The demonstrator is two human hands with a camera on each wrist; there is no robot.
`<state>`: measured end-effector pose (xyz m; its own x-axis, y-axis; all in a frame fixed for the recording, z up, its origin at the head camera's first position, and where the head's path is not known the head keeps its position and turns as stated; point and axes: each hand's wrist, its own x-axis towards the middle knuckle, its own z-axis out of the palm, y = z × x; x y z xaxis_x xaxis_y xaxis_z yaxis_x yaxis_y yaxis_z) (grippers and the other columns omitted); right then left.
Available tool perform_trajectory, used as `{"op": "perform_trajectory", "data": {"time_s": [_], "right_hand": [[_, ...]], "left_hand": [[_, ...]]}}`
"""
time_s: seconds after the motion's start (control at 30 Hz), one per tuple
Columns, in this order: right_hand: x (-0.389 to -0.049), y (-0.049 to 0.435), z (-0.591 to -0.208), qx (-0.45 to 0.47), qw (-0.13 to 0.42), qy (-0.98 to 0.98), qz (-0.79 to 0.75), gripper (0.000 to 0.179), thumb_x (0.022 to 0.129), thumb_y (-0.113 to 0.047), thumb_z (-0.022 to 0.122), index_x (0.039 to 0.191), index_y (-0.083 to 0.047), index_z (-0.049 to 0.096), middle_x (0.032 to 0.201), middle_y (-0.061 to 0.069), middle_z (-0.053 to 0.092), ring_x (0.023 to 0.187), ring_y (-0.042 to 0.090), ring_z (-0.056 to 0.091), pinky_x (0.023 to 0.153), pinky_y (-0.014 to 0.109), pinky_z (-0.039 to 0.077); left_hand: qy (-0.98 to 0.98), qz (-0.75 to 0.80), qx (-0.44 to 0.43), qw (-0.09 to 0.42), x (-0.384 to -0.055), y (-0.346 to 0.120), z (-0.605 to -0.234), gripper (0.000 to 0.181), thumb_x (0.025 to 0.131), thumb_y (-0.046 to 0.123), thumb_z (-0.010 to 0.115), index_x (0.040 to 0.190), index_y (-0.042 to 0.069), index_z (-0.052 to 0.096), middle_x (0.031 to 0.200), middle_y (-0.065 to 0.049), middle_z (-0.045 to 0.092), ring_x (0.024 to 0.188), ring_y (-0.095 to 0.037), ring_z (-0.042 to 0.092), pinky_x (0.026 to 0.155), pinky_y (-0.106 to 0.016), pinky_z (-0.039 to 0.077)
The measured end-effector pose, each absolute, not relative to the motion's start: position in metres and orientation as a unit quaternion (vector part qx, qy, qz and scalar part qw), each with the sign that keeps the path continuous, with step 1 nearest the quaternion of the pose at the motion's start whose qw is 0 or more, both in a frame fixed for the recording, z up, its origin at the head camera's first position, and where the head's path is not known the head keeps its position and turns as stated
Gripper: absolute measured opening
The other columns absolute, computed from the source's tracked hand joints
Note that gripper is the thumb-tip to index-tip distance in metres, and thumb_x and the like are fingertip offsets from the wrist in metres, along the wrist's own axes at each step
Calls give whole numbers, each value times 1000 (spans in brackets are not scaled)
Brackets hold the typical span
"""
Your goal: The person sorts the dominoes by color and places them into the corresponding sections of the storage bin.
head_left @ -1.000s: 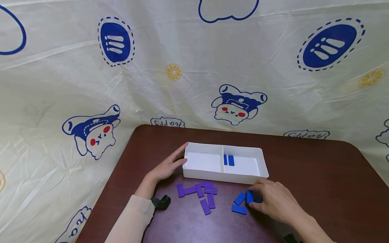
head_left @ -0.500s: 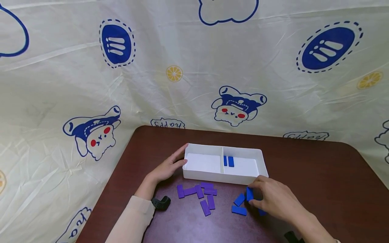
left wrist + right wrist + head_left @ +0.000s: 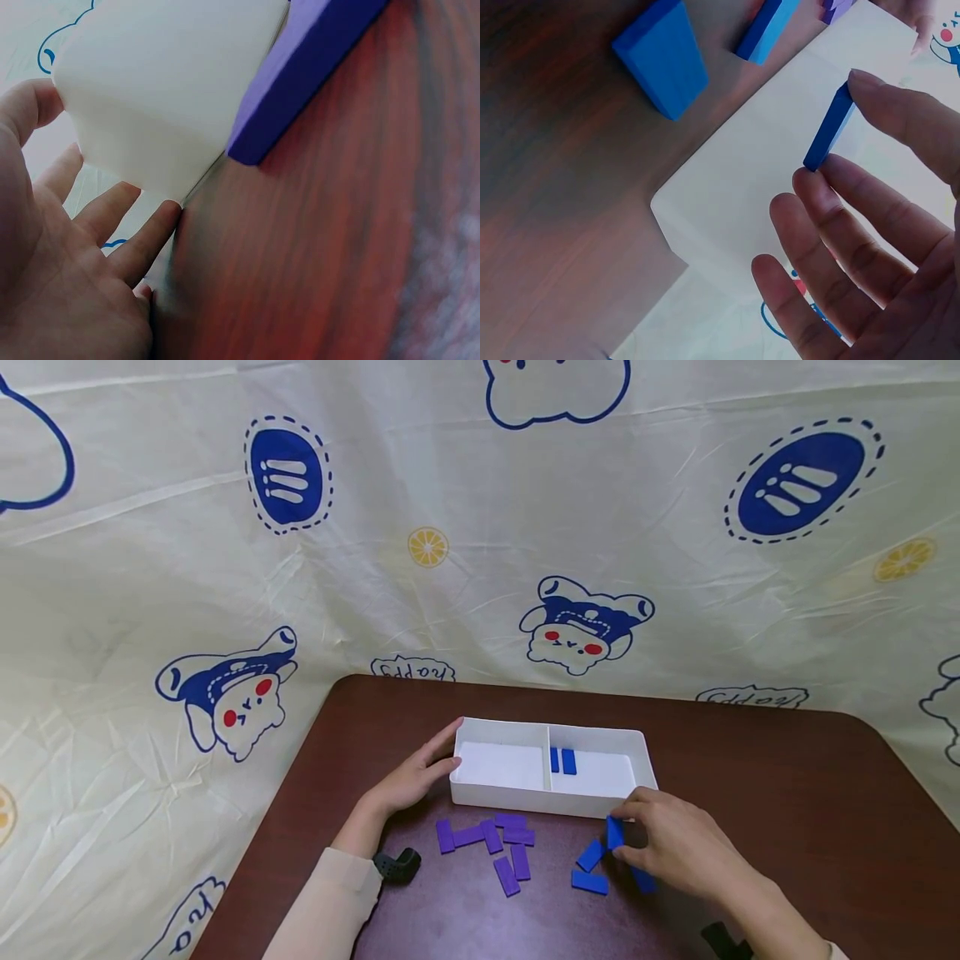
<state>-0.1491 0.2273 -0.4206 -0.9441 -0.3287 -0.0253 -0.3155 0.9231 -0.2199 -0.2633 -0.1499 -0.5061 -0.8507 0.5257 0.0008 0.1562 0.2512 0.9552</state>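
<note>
Between thumb and fingertips, my right hand (image 3: 678, 843) pinches a blue rectangular block (image 3: 830, 127) by its two ends, in front of the white box's near right corner. My left hand (image 3: 408, 781) rests against the left end of the white divided box (image 3: 498, 795); in the left wrist view its straight fingertips touch the box's end wall. Two blue blocks (image 3: 569, 762) lie in the right compartment beside the divider (image 3: 549, 758). Other blue blocks (image 3: 589, 882) lie on the table near my right hand. Several purple blocks (image 3: 506, 876) lie in front of the box.
A dark brown table (image 3: 420, 910) carries everything. Behind and to the left hangs a pale printed sheet (image 3: 360, 593). A dark band (image 3: 399, 866) sits at my left wrist, close to the purple blocks.
My right hand has lifted the blue block slightly and moved it toward the box, uncovering another blue block under the hand. My left hand has stayed at the box's end.
</note>
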Motion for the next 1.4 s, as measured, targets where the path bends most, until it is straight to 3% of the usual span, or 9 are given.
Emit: {"op": "perform_trajectory", "data": {"time_s": [0.27,0.47,0.7,1.03,1.4], "right_hand": [[-152,227,-419,-163,37,980,-109,45,75,-37,92,111,-15,80,104,-4,69,86,10,61,69,37,54],[-152,226,-417,-170,35,979,-109,45,75,-37,92,113,-15,80,105,-4,69,88,12,62,70,38,55],[-152,224,-412,-182,17,978,-100,43,77,-36,91,113,-15,80,104,-6,68,89,11,62,71,35,53],[-156,224,-407,-190,12,976,-102,42,78,-36,90,113,-15,80,108,-3,70,92,15,68,71,37,56],[-159,224,-402,-195,-3,975,-103,42,78,-36,90,112,-13,80,108,-1,71,91,16,68,72,39,57]], "left_hand": [[771,573,226,162,-264,-151,-508,68,109,30,52,166,37,17,175,5,14,161,-30,18,127,-60,22],[767,575,232,165,-265,-151,-508,70,109,30,52,168,31,15,175,3,15,160,-31,21,126,-60,24],[768,575,228,165,-265,-151,-507,67,109,31,52,165,43,17,175,3,15,160,-31,22,126,-59,24],[771,573,227,164,-264,-151,-505,69,109,31,52,167,34,15,175,3,14,160,-32,21,126,-60,22],[770,572,227,168,-262,-150,-503,69,109,30,51,168,31,14,175,-4,16,158,-37,26,125,-61,25]]}}
